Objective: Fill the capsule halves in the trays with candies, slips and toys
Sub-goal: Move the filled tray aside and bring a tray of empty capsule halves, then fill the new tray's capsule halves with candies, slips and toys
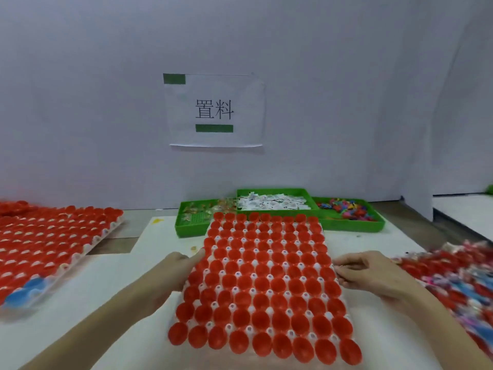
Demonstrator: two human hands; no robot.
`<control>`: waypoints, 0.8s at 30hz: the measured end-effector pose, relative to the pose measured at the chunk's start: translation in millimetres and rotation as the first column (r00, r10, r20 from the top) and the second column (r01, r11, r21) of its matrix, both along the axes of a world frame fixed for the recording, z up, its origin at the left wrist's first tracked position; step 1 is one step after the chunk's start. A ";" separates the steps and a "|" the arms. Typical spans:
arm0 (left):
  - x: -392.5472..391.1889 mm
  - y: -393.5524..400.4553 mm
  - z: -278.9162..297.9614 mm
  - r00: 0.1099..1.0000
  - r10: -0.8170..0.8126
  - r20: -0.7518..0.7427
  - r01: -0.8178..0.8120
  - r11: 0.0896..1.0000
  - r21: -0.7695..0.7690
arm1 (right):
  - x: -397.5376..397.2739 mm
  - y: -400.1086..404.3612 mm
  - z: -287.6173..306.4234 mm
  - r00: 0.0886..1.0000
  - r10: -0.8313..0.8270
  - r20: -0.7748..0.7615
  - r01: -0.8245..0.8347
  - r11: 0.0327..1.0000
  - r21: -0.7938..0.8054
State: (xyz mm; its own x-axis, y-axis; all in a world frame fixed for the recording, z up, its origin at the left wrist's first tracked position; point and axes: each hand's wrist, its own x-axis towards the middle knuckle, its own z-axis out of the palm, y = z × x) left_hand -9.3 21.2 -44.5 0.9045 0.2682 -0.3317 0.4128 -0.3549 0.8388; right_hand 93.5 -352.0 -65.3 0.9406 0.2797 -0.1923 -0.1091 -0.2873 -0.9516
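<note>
Plainly the tray [266, 276] of empty red capsule halves [262, 283], at the table's [112, 265] near middle, looks light, thin and bendy, so it wants both side edges held, where the left hand [177, 268] lies open-fingered and the right hand [365, 271] pinches.

It was a packing workshop: a printed station sign [214, 110] hung above green parts bins [352, 222] and capsule trays [264, 284].

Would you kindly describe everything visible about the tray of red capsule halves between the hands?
The centre tray is a pale moulded sheet lying flat on the white table, carrying rows of empty red capsule halves, open side up. The left hand touches its left edge; the right hand is at its right edge. Three green bins sit just beyond it.
</note>
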 end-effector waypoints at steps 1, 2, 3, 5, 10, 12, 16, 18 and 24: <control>-3.0 -5.9 -6.5 1.000 -0.014 -0.001 0.013 1.000 -0.020 | -0.5 -8.1 -0.6 1.000 0.003 -0.012 -0.003 1.000 -0.019; -4.8 -10.4 -12.2 1.000 -0.021 -0.004 0.021 0.999 -0.043 | -0.4 -13.8 -1.0 1.000 0.006 -0.018 -0.006 0.999 -0.035; -5.7 -13.9 -17.0 1.000 -0.013 -0.008 0.012 0.998 -0.065 | -0.2 -17.6 -1.9 1.000 0.006 -0.019 -0.007 0.999 -0.049; -6.0 -16.4 -24.8 0.999 0.040 0.004 -0.040 0.996 -0.085 | 0.3 -19.8 -5.6 1.000 0.006 -0.008 -0.007 0.998 -0.068; -8.1 -9.0 -32.7 1.000 0.012 -0.012 -0.013 0.991 -0.129 | 4.5 -17.3 -19.9 0.996 0.040 0.082 -0.026 0.985 -0.170; -9.1 -6.0 -35.4 1.000 -0.003 -0.026 0.000 0.993 -0.121 | 7.1 -17.4 -21.9 0.996 0.038 0.084 -0.024 0.986 -0.165; -8.3 4.2 -37.6 1.000 -0.021 -0.002 0.021 0.998 0.058 | 13.6 -17.1 -18.0 0.998 0.055 0.025 -0.049 0.981 -0.190; -5.1 13.3 -37.1 0.999 -0.013 0.050 0.003 0.979 0.205 | 22.8 -12.4 -15.5 0.999 0.001 0.040 0.009 0.966 -0.259; 39.0 34.6 -17.4 0.974 -0.056 0.217 -0.056 0.876 0.480 | 63.1 25.7 14.0 0.938 -0.064 0.342 0.192 0.914 -0.357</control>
